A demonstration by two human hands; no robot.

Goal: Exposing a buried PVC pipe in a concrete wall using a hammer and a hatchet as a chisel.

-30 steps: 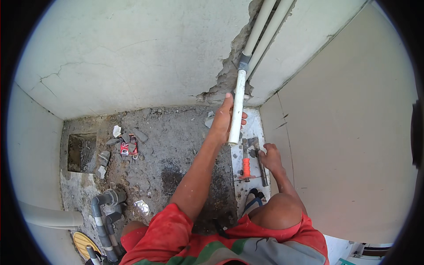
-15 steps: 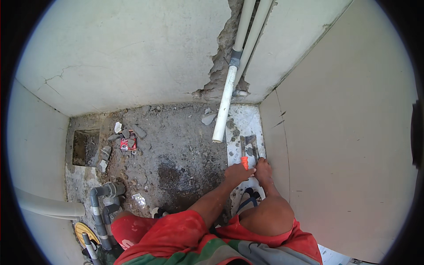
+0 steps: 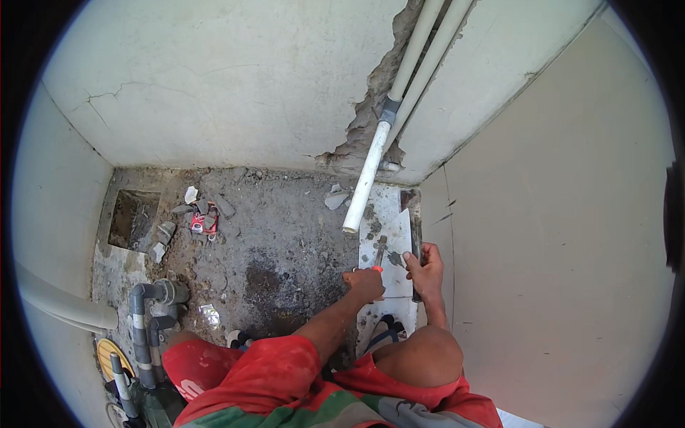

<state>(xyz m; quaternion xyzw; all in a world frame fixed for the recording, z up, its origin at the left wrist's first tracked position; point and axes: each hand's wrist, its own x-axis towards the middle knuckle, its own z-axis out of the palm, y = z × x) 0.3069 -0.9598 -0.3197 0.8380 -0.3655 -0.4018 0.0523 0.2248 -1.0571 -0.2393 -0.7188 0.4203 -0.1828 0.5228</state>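
My left hand (image 3: 365,284) is wrapped round the orange handle of a flat-bladed tool (image 3: 382,248), which looks like a chisel. Its dull metal blade points away from me over the white floor strip. To the right, my right hand (image 3: 427,277) has its thumb on top of a white tile piece (image 3: 402,239) and its fingers at the outer edge. The piece looks long and narrow, with a pointed far end. A dark gap (image 3: 417,239) shows between it and the right-hand wall. Grey mortar marks spot the white surface near the blade.
A white pipe (image 3: 367,178) slants down from the chased wall and ends above the floor, ahead of my left hand. Rubble (image 3: 207,214) and a square pit (image 3: 133,217) are at the left. Grey pipe fittings (image 3: 146,321) stand near my left knee. The wall (image 3: 542,235) rises close on the right.
My hands have moved apart. My left hand has shifted left with the tool; my right hand now grips the tile piece's edge. The dark gap has lengthened along the wall. The view has shifted slightly.
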